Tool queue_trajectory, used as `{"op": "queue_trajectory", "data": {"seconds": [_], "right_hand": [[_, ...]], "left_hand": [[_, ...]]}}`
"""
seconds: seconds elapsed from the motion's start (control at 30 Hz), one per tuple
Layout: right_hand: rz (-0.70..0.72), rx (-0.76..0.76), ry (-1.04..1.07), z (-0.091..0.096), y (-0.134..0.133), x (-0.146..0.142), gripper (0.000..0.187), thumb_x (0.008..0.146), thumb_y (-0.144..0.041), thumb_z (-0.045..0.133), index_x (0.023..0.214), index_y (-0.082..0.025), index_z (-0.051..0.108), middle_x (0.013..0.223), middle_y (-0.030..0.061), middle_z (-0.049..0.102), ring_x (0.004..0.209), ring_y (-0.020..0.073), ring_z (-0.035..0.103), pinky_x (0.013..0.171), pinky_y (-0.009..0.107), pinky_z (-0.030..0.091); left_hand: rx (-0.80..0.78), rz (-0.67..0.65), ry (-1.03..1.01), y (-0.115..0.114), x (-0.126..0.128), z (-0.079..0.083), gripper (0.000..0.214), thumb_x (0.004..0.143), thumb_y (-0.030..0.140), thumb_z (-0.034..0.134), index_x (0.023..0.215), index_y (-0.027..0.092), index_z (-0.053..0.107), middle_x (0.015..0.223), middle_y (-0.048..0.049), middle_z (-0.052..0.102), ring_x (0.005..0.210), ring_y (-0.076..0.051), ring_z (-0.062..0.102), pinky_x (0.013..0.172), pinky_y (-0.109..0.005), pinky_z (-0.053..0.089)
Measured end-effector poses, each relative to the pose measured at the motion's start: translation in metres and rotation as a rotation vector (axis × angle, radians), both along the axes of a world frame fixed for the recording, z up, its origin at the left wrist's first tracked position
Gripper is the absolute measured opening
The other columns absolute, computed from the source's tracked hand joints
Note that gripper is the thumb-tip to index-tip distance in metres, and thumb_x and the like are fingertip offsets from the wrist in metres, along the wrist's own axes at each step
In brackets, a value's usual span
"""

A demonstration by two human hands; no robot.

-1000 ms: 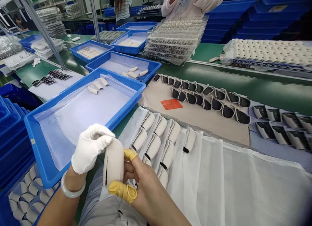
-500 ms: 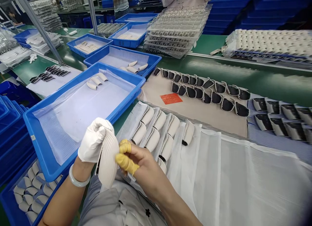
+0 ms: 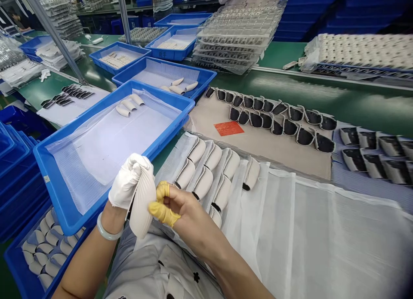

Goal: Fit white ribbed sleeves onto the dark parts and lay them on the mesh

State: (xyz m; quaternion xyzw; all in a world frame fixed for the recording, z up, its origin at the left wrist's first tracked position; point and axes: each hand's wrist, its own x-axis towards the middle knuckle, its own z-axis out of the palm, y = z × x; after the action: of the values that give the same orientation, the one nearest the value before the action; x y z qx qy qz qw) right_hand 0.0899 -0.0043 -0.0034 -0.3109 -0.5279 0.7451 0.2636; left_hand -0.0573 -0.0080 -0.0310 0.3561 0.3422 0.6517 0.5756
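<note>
Gloved left fingers (image 3: pixel 137 164) pinch ribbed shell (image 3: pixel 143 206) near top; right fingers (image 3: pixel 164 214) at its edge, grip unclear. Best: light, even pressure.

We hold one cream-coloured shell (image 3: pixel 143 206) in the air, outside the large blue tray (image 3: pixel 53 191) and just off its near long side. We see a curved, leaf-like piece, its outer face covered with fine lengthwise ribs. We have it nearly on end and slightly tilted, its upper end partly covered, its rounded lower end bare, with a dark patch showing at the edge towards the tray
</note>
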Motion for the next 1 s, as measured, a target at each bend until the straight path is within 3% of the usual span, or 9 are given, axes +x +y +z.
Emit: {"op": "queue_trajectory", "data": {"seconds": [0.27, 0.47, 0.6, 0.77, 1.0], "right_hand": [[-0.005, 0.024, 0.004, 0.006, -0.007, 0.000, 0.031, 0.074, -0.038, 0.070, 0.063, -0.020, 0.047, 0.071, -0.0028, 0.042, 0.065, 0.0120, 0.040, 0.060, 0.027, 0.036], [-0.057, 0.052, -0.019, 0.005, -0.009, 0.000, 0.034, 0.074, -0.043, 0.070, 0.063, -0.020, 0.048, 0.069, -0.0032, 0.042, 0.064, 0.0121, 0.040, 0.061, 0.027, 0.036], [-0.070, -0.081, 0.020, -0.002, -0.012, 0.008, 0.036, 0.069, -0.047, 0.074, 0.066, -0.019, 0.052, 0.071, -0.0031, 0.045, 0.065, 0.0112, 0.042, 0.064, 0.027, 0.037], [-0.134, -0.214, 0.095, -0.016, -0.009, 0.040, 0.041, 0.065, -0.052, 0.075, 0.069, -0.018, 0.054, 0.069, -0.0035, 0.051, 0.063, 0.0098, 0.049, 0.061, 0.025, 0.041], [-0.298, -0.038, -0.118, -0.031, 0.020, 0.106, 0.032, 0.080, -0.049, 0.058, 0.082, -0.018, 0.052, 0.065, -0.0040, 0.053, 0.052, 0.0111, 0.058, 0.050, 0.024, 0.044]], "left_hand": [[-0.106, -0.010, -0.104, -0.004, 0.005, -0.005, 0.027, 0.087, 0.043, 0.054, 0.073, 0.021, 0.046, 0.068, 0.0039, 0.045, 0.053, -0.008, 0.041, 0.047, -0.021, 0.038], [-0.200, 0.101, 0.005, -0.003, 0.008, -0.004, 0.029, 0.083, 0.045, 0.058, 0.072, 0.021, 0.048, 0.065, 0.0038, 0.045, 0.051, -0.008, 0.043, 0.048, -0.022, 0.041], [-0.232, 0.167, 0.122, -0.001, 0.006, -0.002, 0.028, 0.074, 0.043, 0.069, 0.072, 0.020, 0.053, 0.068, 0.0031, 0.053, 0.056, -0.009, 0.051, 0.052, -0.021, 0.045], [-0.312, 0.193, 0.440, 0.007, 0.009, -0.003, 0.032, 0.062, 0.042, 0.077, 0.074, 0.015, 0.065, 0.062, 0.0002, 0.062, 0.046, -0.007, 0.046, 0.041, -0.019, 0.036], [-0.446, 0.101, 0.575, 0.019, 0.018, 0.000, 0.029, 0.062, 0.041, 0.077, 0.073, 0.015, 0.069, 0.065, -0.0025, 0.066, 0.043, -0.007, 0.044, 0.037, -0.017, 0.034]]}}
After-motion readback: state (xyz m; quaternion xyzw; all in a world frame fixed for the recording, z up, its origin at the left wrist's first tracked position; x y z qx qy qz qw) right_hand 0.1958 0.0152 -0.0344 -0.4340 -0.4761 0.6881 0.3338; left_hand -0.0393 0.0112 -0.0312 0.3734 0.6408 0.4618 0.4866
